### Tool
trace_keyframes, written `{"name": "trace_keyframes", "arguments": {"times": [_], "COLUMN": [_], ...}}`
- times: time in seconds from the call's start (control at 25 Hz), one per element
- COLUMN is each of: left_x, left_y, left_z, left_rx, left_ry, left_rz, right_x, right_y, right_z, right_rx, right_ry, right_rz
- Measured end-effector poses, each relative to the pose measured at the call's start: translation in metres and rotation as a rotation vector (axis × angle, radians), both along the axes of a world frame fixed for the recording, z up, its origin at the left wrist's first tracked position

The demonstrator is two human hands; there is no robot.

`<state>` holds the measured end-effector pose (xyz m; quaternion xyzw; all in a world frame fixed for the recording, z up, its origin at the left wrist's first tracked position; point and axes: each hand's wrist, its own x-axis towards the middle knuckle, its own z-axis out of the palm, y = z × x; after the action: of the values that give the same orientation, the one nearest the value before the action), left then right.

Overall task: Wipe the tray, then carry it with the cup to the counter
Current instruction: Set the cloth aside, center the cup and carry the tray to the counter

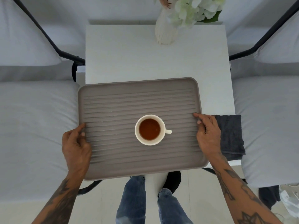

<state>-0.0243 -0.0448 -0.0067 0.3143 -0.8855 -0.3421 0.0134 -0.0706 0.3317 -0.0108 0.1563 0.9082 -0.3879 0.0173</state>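
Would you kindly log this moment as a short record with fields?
tray: grey, ribbed, on the white table, overhanging its near edge
cup: on the tray, holds brown liquid, handle to the right
left hand: grips the tray's left rim
right hand: grips the tray's right rim
cloth: dark, folded, beside the tray
vase: white, far end, with flowers

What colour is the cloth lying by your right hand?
Dark charcoal grey. The cloth shows clearly in the head view, folded beside the tray.
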Motion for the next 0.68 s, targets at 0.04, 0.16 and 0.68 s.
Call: {"name": "trace_keyframes", "arguments": {"times": [0.04, 0.16, 0.68], "left_x": [0.002, 0.006, 0.018], "left_y": [-0.001, -0.006, -0.027], "left_z": [0.002, 0.011, 0.153], "left_rx": [-0.003, -0.005, -0.034], "left_ry": [0.006, 0.024, 0.166], "left_rz": [0.018, 0.063, 0.097], "right_x": [0.000, -0.003, -0.020], "right_y": [-0.002, -0.007, -0.028], "right_z": [0.002, 0.013, 0.168], "right_rx": [0.008, 0.025, 0.058], "right_ry": [0.001, 0.040, 0.207], "right_rz": [0.012, 0.046, 0.143]}}
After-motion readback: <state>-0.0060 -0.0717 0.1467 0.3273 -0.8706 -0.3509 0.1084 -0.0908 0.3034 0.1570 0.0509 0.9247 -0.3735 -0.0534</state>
